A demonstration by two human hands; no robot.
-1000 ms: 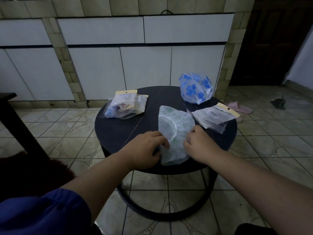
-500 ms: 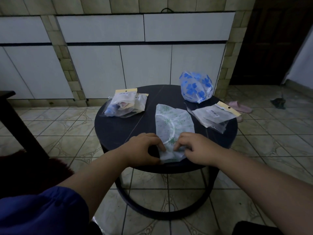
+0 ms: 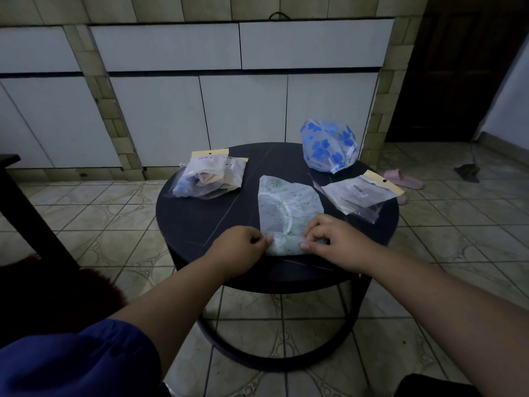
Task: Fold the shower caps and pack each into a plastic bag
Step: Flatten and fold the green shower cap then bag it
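A white shower cap with a green print (image 3: 287,204) lies partly folded in the middle of the round dark table (image 3: 206,222). My left hand (image 3: 242,249) pinches its near left corner and my right hand (image 3: 329,239) pinches its near right edge, rolling the near end up. A blue-flowered shower cap (image 3: 329,146) sits bunched at the back right. Empty plastic bags with yellow header cards (image 3: 362,193) lie on the right. Packed bags (image 3: 210,177) are stacked at the back left.
White cabinet doors (image 3: 243,110) stand behind the table. A pink slipper (image 3: 405,179) and a dark rag (image 3: 466,171) lie on the tiled floor at right. A dark piece of furniture (image 3: 25,213) stands at left.
Both hands moved toward each other along the cap's near end and turned it over; the cap now looks shorter, its near edge rolled up.
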